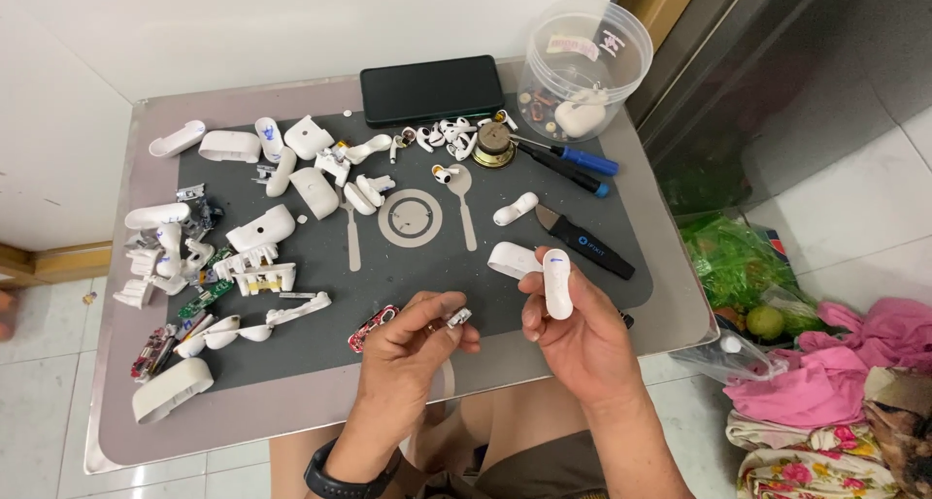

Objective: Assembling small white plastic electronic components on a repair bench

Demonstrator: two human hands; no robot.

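- Your left hand pinches a small metal part in closed fingertips; keep it steady.
- Your right hand grips the white earbud shell upright above the grey mat; bring them together slowly.

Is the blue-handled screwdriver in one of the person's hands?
No, the blue-handled screwdriver lies on the mat, far from both hands.

Both forearms rise from six o'clock and converge at mid-frame. The left hand, a dark band on its wrist, curls palm-inward with fingertips pinched in a tight grip. The right hand stands at three o'clock of it, fingers wrapped closed, thumb pressing.
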